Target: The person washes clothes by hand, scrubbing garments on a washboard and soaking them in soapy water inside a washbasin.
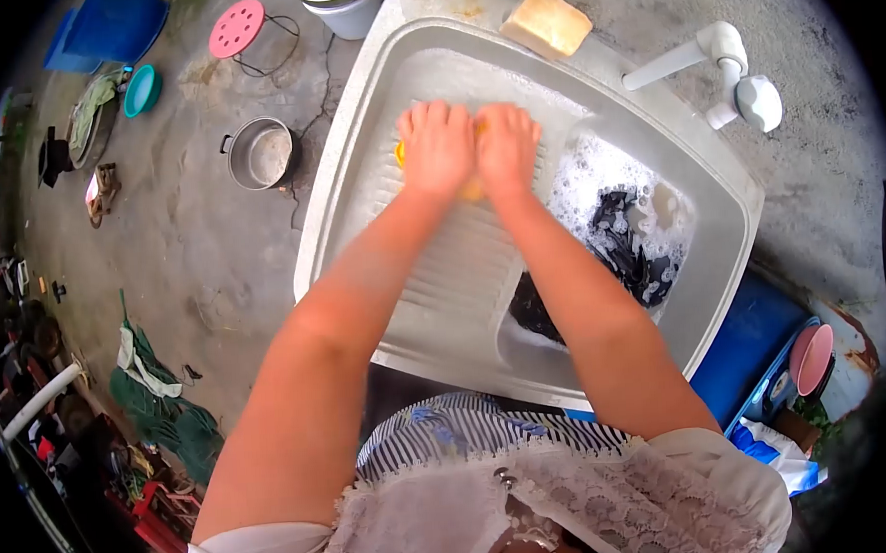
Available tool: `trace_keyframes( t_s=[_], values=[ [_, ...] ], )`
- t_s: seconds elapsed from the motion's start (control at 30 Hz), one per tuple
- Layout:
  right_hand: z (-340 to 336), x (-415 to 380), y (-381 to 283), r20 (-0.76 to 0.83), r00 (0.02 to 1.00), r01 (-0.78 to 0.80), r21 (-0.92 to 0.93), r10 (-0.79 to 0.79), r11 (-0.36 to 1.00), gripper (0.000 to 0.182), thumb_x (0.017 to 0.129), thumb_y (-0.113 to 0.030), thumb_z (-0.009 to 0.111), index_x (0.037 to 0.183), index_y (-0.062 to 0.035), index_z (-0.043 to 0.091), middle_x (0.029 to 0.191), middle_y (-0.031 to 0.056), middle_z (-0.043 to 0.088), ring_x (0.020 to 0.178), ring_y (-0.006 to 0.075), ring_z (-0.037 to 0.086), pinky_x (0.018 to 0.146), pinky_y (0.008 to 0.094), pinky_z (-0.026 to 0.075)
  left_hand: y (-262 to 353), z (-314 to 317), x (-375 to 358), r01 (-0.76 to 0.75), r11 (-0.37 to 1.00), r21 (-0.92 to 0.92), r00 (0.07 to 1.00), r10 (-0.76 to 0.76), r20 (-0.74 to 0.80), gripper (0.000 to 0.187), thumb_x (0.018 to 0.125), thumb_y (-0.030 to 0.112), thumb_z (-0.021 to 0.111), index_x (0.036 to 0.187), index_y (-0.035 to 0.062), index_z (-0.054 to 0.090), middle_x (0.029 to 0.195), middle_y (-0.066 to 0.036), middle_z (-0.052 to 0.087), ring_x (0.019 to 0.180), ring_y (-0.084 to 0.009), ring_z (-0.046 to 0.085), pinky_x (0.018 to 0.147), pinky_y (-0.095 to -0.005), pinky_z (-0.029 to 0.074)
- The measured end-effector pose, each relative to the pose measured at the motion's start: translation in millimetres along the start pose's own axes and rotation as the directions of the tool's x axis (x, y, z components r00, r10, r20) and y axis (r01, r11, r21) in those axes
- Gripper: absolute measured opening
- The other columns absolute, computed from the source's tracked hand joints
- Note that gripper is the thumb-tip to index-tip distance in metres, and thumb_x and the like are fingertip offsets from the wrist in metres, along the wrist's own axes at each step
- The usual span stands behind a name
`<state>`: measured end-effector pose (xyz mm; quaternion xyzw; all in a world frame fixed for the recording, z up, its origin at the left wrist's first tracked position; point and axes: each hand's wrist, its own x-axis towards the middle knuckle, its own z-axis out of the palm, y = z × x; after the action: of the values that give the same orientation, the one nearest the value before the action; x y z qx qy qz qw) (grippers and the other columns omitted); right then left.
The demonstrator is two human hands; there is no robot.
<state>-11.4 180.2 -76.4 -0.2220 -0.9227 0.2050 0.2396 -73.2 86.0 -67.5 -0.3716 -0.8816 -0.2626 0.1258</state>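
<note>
My left hand point(437, 149) and my right hand point(505, 148) press down side by side on the ribbed washboard point(443, 276) of a stone laundry sink. Both are closed, fingers curled over a small yellow cloth point(472, 189). Only bits of it show, at the left of my left hand and between my wrists; the rest is hidden under my palms. Right of the washboard, dark wet clothing point(622, 242) lies in the sink's basin amid white suds point(597, 163). My right forearm crosses in front of part of it.
On the sink's back rim rests a tan soap block point(547, 23), with a white tap pipe point(667, 62) to its right. A metal pot point(260, 154), a pink stool point(237, 28) and a teal basin point(142, 91) stand on the concrete floor. A blue barrel point(752, 335) is at right.
</note>
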Motion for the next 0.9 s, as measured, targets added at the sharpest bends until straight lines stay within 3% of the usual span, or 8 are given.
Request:
trace_keyframes(
  t_s=[0.13, 0.2, 0.27, 0.37, 0.47, 0.6, 0.8, 0.9],
  values=[
    [4.4, 8.0, 1.4, -0.182, 0.98, 0.05, -0.185, -0.084, 0.981, 0.022, 0.084, -0.021, 0.057, 0.101, -0.008, 0.062, 0.106, 0.0104, 0.061, 0.104, 0.0305, 0.053, 0.089, 0.0481, 0.038, 6.5, -6.7, 3.0, -0.004, 0.995, 0.098, 0.97, 0.027, -0.242, 0.016, 0.089, 0.02, 0.057, 0.082, 0.0064, 0.062, 0.096, -0.012, 0.059, 0.097, -0.0338, 0.051, 0.087, -0.0484, 0.036],
    [-11.5, -30.9, -4.7, -0.073, 0.992, 0.095, -0.101, -0.103, 0.99, 0.024, 0.085, -0.023, 0.055, 0.102, -0.0073, 0.062, 0.103, 0.0121, 0.061, 0.103, 0.0323, 0.053, 0.088, 0.049, 0.039, 14.5, -23.3, -27.6, 0.189, 0.98, -0.065, 0.979, -0.183, 0.084, 0.017, 0.088, 0.02, 0.057, 0.085, 0.0051, 0.064, 0.097, -0.014, 0.06, 0.096, -0.0347, 0.052, 0.088, -0.0493, 0.038],
    [-40.9, -84.4, -16.9, 0.151, 0.988, 0.001, 0.213, -0.034, 0.977, 0.022, 0.086, -0.022, 0.054, 0.097, -0.0064, 0.065, 0.098, 0.0134, 0.062, 0.099, 0.0349, 0.054, 0.086, 0.0493, 0.039, 26.5, -55.4, -72.5, 0.045, 0.97, -0.24, 0.997, -0.028, 0.072, 0.013, 0.086, 0.018, 0.059, 0.084, 0.0056, 0.064, 0.093, -0.016, 0.059, 0.091, -0.0357, 0.052, 0.085, -0.0492, 0.04],
    [-72.0, -122.7, -34.5, 0.219, 0.975, -0.039, 0.287, -0.025, 0.957, 0.019, 0.084, -0.022, 0.055, 0.089, -0.007, 0.065, 0.091, 0.0136, 0.062, 0.093, 0.0345, 0.054, 0.084, 0.0475, 0.039, 35.5, -74.0, -112.3, -0.017, 0.978, -0.207, 0.924, 0.095, 0.371, 0.01, 0.082, 0.015, 0.061, 0.085, 0.0058, 0.063, 0.09, -0.017, 0.057, 0.089, -0.036, 0.051, 0.083, -0.0481, 0.039],
    [-42.7, -86.0, -20.0, 0.11, 0.989, 0.091, 0.097, -0.102, 0.991, 0.008, 0.076, -0.014, 0.062, 0.078, -0.0062, 0.059, 0.079, 0.0126, 0.057, 0.089, 0.0334, 0.054, 0.082, 0.0451, 0.039, 23.4, -44.6, -86.0, -0.036, 0.99, -0.134, 0.955, 0.074, 0.287, 0.012, 0.079, 0.022, 0.059, 0.084, 0.0111, 0.059, 0.086, -0.011, 0.057, 0.086, -0.0304, 0.053, 0.079, -0.0453, 0.039],
    [-2.9, 6.6, 2.6, -0.088, 0.996, 0.015, 0.012, -0.014, 1.0, 0.018, 0.076, -0.016, 0.064, 0.092, -0.0111, 0.06, 0.097, 0.0069, 0.061, 0.097, 0.028, 0.054, 0.09, 0.0443, 0.038, 8.3, -0.8, -1.3, 0.08, 0.991, -0.109, 0.992, -0.069, 0.105, 0.012, 0.09, 0.018, 0.056, 0.085, 0.0069, 0.059, 0.092, -0.012, 0.056, 0.095, -0.0337, 0.05, 0.088, -0.0473, 0.037],
    [-20.1, -34.3, -1.1, -0.112, 0.993, 0.028, -0.099, -0.039, 0.995, 0.024, 0.078, -0.016, 0.063, 0.1, -0.0088, 0.06, 0.105, 0.0091, 0.062, 0.102, 0.0308, 0.054, 0.092, 0.0462, 0.037, 28.6, -32.0, -29.0, 0.045, 0.999, 0.028, 0.997, -0.043, -0.071, 0.018, 0.089, 0.021, 0.059, 0.099, 0.0063, 0.064, 0.106, -0.013, 0.06, 0.112, -0.0371, 0.047, 0.102, -0.053, 0.031],
    [-58.3, -109.7, -33.5, 0.005, 0.996, -0.085, 0.314, 0.088, 0.945, 0.012, 0.084, -0.007, 0.051, 0.09, -0.0034, 0.06, 0.098, 0.0147, 0.061, 0.101, 0.0314, 0.055, 0.092, 0.0412, 0.041, 53.1, -59.9, -109.9, 0.089, 0.985, -0.15, 0.996, -0.087, 0.018, 0.022, 0.083, 0.02, 0.061, 0.099, 0.0056, 0.064, 0.103, -0.014, 0.06, 0.109, -0.0382, 0.048, 0.098, -0.0525, 0.033]
  ],
)
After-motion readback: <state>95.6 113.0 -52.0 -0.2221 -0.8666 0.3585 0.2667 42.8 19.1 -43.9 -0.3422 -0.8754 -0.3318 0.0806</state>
